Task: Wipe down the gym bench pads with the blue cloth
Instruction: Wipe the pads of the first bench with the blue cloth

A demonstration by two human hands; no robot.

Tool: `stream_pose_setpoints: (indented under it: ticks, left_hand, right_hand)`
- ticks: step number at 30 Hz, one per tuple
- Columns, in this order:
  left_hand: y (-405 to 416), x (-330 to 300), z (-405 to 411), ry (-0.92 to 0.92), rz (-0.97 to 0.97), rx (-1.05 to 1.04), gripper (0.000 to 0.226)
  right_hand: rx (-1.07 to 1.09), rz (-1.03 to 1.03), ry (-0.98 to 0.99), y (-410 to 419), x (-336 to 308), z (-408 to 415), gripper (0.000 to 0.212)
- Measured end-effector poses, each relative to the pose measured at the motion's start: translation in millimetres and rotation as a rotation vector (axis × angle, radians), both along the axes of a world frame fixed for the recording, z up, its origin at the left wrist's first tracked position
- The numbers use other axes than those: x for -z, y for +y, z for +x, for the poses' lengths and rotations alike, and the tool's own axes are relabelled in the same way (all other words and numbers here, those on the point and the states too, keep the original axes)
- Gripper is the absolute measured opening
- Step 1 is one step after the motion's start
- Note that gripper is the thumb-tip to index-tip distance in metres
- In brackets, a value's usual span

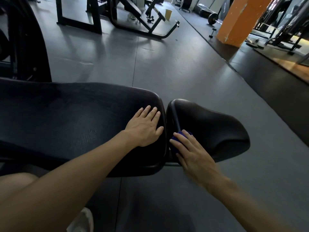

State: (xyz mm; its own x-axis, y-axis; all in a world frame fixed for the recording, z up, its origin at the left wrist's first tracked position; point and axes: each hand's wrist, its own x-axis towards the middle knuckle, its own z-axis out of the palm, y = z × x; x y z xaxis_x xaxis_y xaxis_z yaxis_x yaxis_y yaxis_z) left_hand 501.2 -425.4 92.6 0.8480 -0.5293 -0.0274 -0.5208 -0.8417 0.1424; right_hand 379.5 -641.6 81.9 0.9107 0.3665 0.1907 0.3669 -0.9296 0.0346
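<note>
- While my left hand lies flat on the long back pad, fingers straight and a little spread, it holds nothing; it only braces near the pad's end.
- My right hand presses the blue cloth down with straight fingers at the near inner edge of the seat pad, right beside the gap between the two pads.
- Cloth is bunched small under palm and fingers; only a rim of blue shows past the fingertips. How it is folded I cannot tell.
- Handling, as I judge it: cloth is soft, light, limp. It will ride up or ball further if I push from one edge, so I should keep the palm over its middle and spread it flatter to cover more vinyl.
- Pads look smooth, slightly glossy, firm upholstery; cloth should glide easily, and may slip out from under a loose hand.
- Seat pad curves up at its sides; I expect to follow that curve with the fingers, not a stiff flat palm.
- Right hand is a little blurred.
- Most of both pads lies outside the cloth's present patch.
</note>
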Motion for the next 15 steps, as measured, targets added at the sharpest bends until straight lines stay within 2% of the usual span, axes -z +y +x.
stream_pose_setpoints:
  ticks: [4,7,11,15]
  left_hand:
    - [3,3,-10,-0.038,-0.013,-0.009,0.070]
    - [3,6,-13,-0.055,-0.028,-0.026,0.070]
    - [4,4,-13,-0.088,-0.058,-0.031,0.070]
    - [4,2,-13,-0.122,-0.068,-0.045,0.068]
  right_hand:
    - [-0.059,-0.005,-0.031,-5,0,2,0.047]
    - [0.003,0.009,0.063,-2,-9,47,0.052]
    - [0.179,0.160,0.169,14,-23,140,0.045]
    - [0.302,0.391,0.116,43,-37,169,0.029]
